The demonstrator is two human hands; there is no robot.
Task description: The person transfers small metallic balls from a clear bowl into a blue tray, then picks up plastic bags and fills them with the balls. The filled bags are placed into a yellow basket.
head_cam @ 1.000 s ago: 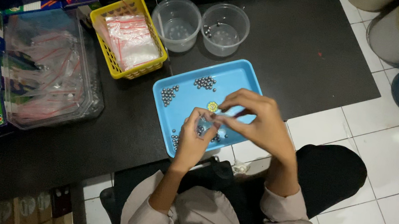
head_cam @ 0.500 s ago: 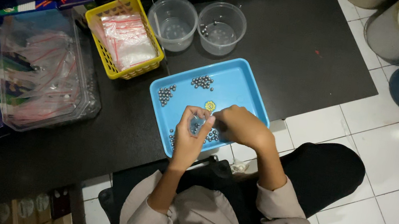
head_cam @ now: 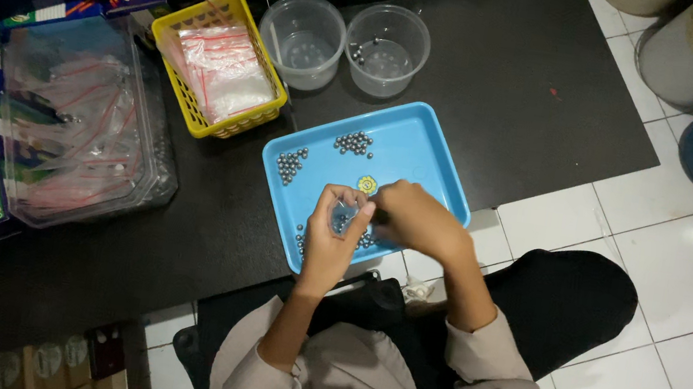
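Moved: right hand [head_cam: 416, 219] now drawn in against left hand [head_cam: 337, 230] | Grip: both pinch small clear bag [head_cam: 345, 217] (mouth open) over blue tray [head_cam: 425, 156] | Risk: steel balls [head_cam: 354, 142] spilling if the bag tilts.

Both forearms reach up from the lower middle of the frame and meet at centre. The left hand [head_cam: 329, 236] is raised, fingers curled in a pinch. The right hand [head_cam: 416, 221] lies knuckles up, its fingertips touching the left's.
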